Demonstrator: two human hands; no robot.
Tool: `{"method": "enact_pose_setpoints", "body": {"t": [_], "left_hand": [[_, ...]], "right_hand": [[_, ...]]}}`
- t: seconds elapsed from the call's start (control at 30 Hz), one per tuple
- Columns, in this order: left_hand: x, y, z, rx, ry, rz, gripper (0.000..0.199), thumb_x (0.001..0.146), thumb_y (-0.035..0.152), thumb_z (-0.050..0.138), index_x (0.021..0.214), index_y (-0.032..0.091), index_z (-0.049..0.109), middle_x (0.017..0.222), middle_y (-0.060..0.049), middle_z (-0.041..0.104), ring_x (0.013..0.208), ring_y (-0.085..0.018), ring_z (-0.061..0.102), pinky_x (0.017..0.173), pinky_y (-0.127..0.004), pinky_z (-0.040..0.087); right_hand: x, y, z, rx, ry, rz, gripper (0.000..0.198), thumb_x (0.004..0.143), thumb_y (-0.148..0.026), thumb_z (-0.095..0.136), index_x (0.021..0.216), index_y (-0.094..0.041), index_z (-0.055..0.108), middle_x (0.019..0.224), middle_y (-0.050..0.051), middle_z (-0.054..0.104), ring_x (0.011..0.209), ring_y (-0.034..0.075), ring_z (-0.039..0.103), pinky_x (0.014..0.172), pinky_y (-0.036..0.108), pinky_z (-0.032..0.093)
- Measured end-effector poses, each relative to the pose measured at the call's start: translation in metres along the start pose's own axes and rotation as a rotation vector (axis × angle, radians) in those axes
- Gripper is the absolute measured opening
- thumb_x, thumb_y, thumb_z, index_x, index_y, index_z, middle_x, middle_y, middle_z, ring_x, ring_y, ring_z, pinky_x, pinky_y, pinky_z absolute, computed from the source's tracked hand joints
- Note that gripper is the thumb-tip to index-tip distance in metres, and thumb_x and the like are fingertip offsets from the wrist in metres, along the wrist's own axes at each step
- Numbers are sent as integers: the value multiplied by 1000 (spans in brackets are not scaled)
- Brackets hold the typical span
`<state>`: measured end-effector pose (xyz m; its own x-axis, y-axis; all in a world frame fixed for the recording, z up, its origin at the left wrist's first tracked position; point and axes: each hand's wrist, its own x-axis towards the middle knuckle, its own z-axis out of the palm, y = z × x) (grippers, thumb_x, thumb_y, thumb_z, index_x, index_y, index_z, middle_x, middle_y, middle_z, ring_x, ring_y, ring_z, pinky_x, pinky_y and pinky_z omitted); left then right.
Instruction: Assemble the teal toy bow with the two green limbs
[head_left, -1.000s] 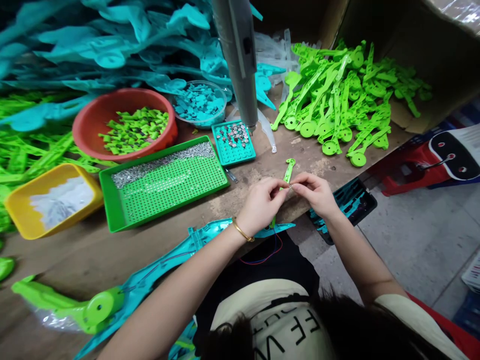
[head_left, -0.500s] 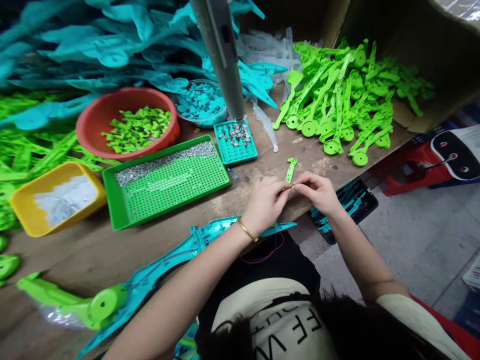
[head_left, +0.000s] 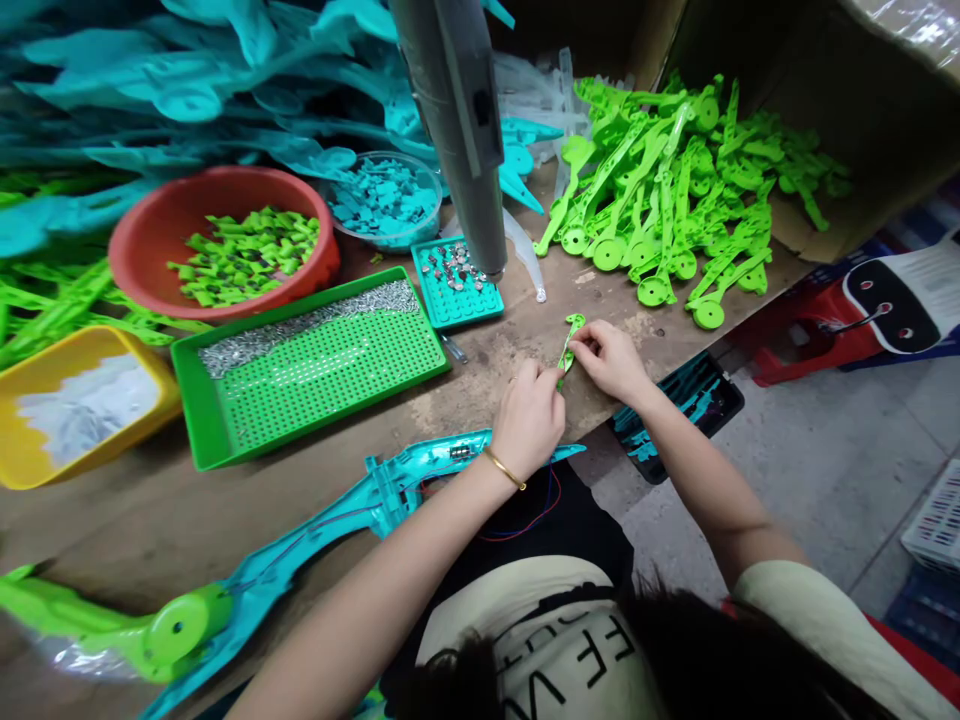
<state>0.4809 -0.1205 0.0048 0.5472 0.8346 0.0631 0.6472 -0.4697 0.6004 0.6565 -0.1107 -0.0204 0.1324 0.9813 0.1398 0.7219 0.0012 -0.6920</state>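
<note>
Change: hands, fingertips together half a second earlier, had parted along a narrow lime-green plastic strip (head_left: 567, 358); judged a shift from fingertip handling to work on the strip itself.

Strip: near edge of the bench, between both hands.

Left hand (head_left: 532, 415): fingers narrowed, holding the strip's near end.

Right hand (head_left: 611, 360): fingertips bunched against the strip's right side, towards its far end; whether they pinched anything small could not be told.

Surface: worn brown wooden bench (head_left: 465, 400). Left: yellow plastic tub (head_left: 161, 400), white contents; rectangular green perforated plastic tray (head_left: 322, 375), small silvery metal parts; round red plastic bowl (head_left: 150, 240), lime-green pieces. Near left: long turquoise plastic shell (head_left: 386, 490). Far right: heap of lime-green plastic arms (head_left: 656, 200). Overhead: grey cylindrical tool (head_left: 457, 120).

Room: grey tiled floor (head_left: 817, 420), right; black bin (head_left: 721, 405), turquoise pieces inside.
</note>
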Motion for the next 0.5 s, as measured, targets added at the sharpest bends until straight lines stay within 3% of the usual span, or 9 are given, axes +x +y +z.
{"method": "enact_pose_setpoints", "body": {"t": [0.23, 0.5], "left_hand": [[-3, -3, 12, 109, -50, 54, 30, 95, 20, 38, 109, 14, 64, 94, -10, 57, 83, -20, 57, 77, -33, 49], [-2, -7, 14, 118, -56, 47, 27, 94, 17, 39, 102, 14, 64, 92, -9, 57, 84, -21, 58, 78, -33, 49]], "right_hand": [[0, -6, -6, -110, -75, -1, 8, 85, -21, 56, 79, -18, 61, 78, 3, 61, 72, 15, 55, 68, 27, 42], [5, -22, -10, -401, -210, -13, 13, 88, -20, 51, 83, -18, 63, 88, 7, 65, 77, 18, 58, 70, 29, 41]]}}
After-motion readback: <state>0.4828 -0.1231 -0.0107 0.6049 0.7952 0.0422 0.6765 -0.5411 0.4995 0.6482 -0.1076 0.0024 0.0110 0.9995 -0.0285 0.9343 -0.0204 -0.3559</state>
